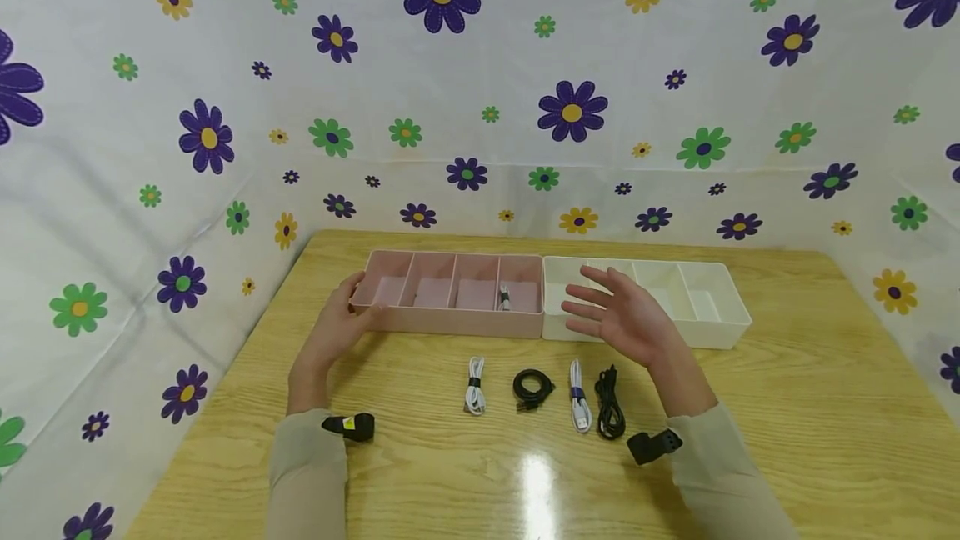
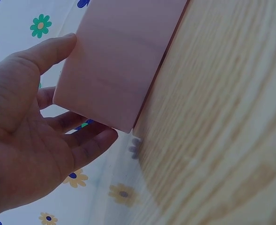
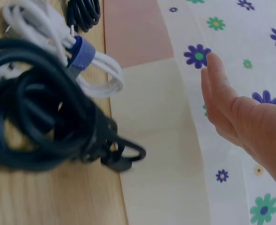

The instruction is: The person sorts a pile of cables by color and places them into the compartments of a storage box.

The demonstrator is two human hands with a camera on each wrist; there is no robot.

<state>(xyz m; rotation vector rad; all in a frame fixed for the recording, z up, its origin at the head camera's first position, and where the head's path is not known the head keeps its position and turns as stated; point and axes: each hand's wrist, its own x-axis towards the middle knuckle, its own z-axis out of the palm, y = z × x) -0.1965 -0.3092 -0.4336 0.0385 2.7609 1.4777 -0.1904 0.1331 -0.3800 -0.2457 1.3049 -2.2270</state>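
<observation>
At its left end, my left hand (image 1: pixel 337 323) grips the pink divided box (image 1: pixel 457 321); in the left wrist view the thumb is on the long wall and the fingers bend around the short end (image 2: pixel 93 112). A small bundled white cable (image 1: pixel 505 298) lies in the rightmost pink compartment. My right hand (image 1: pixel 630 319) is held over the white divided box (image 1: pixel 705 333) with its fingers spread and nothing in them. In the right wrist view the same hand (image 3: pixel 250 117) appears beyond the white box's long wall (image 3: pixel 156 140).
In front of the boxes lie a white cable with a black tie (image 1: pixel 475 394), a coiled black cable (image 1: pixel 531 401), a white cable with a blue tie (image 1: pixel 577 394) and a longer black cable (image 1: pixel 609 411). A flowered cloth (image 1: pixel 510 57) hangs behind the wooden table (image 1: pixel 420 473).
</observation>
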